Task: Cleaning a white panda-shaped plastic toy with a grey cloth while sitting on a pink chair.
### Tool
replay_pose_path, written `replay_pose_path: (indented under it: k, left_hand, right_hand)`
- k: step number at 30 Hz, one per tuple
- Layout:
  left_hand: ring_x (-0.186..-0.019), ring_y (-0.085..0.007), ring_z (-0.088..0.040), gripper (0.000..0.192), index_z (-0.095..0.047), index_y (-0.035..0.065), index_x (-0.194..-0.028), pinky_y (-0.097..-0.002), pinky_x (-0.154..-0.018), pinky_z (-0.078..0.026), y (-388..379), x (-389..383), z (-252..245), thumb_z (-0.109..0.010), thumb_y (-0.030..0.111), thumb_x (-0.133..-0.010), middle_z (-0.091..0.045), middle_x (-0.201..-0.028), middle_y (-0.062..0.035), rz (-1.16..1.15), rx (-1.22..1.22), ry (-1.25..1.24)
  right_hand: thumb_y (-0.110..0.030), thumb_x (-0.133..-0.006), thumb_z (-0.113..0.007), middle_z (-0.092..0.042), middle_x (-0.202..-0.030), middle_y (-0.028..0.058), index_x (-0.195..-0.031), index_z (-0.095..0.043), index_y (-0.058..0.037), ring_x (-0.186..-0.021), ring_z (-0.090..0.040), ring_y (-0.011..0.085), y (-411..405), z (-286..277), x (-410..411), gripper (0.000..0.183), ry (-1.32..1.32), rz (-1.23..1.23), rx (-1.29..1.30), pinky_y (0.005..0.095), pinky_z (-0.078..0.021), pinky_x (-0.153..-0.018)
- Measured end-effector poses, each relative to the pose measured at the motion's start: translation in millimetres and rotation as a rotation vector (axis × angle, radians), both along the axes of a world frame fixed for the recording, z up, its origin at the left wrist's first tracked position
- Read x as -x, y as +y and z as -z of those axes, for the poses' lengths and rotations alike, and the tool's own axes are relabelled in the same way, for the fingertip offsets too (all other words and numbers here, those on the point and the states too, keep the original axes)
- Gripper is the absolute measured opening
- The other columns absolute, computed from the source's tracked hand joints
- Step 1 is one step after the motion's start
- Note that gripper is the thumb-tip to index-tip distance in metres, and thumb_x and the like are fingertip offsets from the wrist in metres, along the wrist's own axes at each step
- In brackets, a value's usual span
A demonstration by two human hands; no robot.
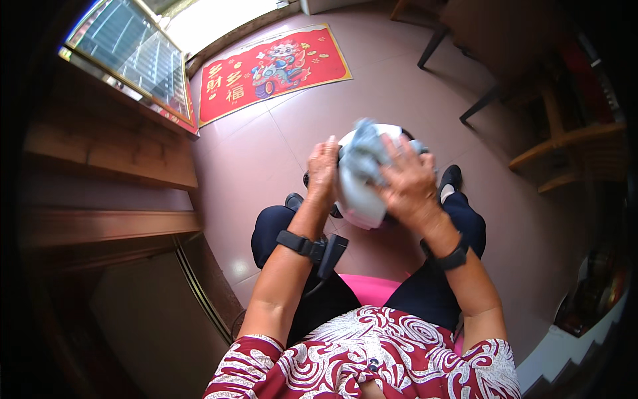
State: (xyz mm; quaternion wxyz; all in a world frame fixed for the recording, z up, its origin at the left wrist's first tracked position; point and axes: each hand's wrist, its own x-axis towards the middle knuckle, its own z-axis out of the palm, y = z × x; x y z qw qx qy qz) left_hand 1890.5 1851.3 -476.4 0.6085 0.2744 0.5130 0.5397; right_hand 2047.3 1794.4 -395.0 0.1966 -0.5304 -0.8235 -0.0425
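Note:
Between my knees, above the floor, is a rounded white object with a smooth shell and dark parts at its edges. A pinkish patch shows at its near end; its exact kind is unclear. My left hand grips its left side, thumb side up. My right hand presses a grey-blue cloth onto the top of the shell, fingers spread over it. The cloth and right hand are blurred. They hide much of the object's upper and right side.
A red printed mat lies by the bright doorway. Wooden furniture and a glass-fronted panel stand at left. Dark chair legs are at upper right. Part of a pink seat shows beneath me.

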Motion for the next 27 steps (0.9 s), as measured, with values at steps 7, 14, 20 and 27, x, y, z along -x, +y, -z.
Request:
replay_pose_path:
  k: [7, 14, 20, 27]
  left_hand:
    - [-0.105, -0.0337, -0.04, 0.067, -0.044, -0.0013, -0.108, -0.0417, -0.091, -0.031, -14.8, -12.2, 23.6, -0.042, 0.06, -0.081, -0.046, -0.108, -0.0221, 0.095, -0.093, 0.48]
    - [-0.103, -0.02, -0.047, 0.065, -0.04, -0.0007, -0.121, -0.0316, -0.093, -0.032, -17.1, 2.7, -2.8, -0.043, 0.054, -0.086, -0.052, -0.108, -0.0142, 0.428, -0.213, 0.038]
    - [-0.095, -0.0195, -0.049, 0.067, -0.046, 0.001, -0.117, -0.0341, -0.087, -0.038, -37.1, 2.8, -16.7, -0.032, 0.059, -0.086, -0.055, -0.103, -0.0144, 0.541, -0.33, 0.055]
    - [-0.096, -0.0186, -0.049, 0.072, -0.053, 0.003, -0.113, -0.0348, -0.087, -0.038, -38.2, 0.0, 13.9, -0.028, 0.064, -0.084, -0.054, -0.11, -0.012, 0.678, 0.085, 0.055]
  right_hand:
    - [-0.043, -0.067, -0.065, -0.036, -0.132, 0.0187, -0.116, -0.054, -0.0077, -0.118, -0.036, 0.0342, 1.5, 17.0, 5.7, 0.061, -0.121, 0.12, -0.032, 0.0494, -0.0314, -0.081]
    - [-0.052, -0.055, -0.069, -0.031, -0.133, 0.023, -0.122, -0.048, -0.007, -0.115, -0.035, 0.036, -23.2, 21.5, 7.8, 0.084, -0.287, 0.138, -0.091, 0.048, -0.0307, -0.079]
    - [-0.05, -0.056, -0.069, -0.039, -0.124, 0.0225, -0.115, -0.052, -0.0045, -0.107, -0.041, 0.034, -12.2, 11.4, 20.6, 0.076, -0.305, 0.179, -0.006, 0.0486, -0.0321, -0.082]
    - [-0.015, -0.067, -0.062, -0.052, -0.101, 0.0156, -0.093, -0.058, -0.0086, -0.083, -0.05, 0.0242, -2.3, 27.0, 17.9, 0.027, -0.526, 0.148, -0.118, 0.0422, -0.034, -0.069]
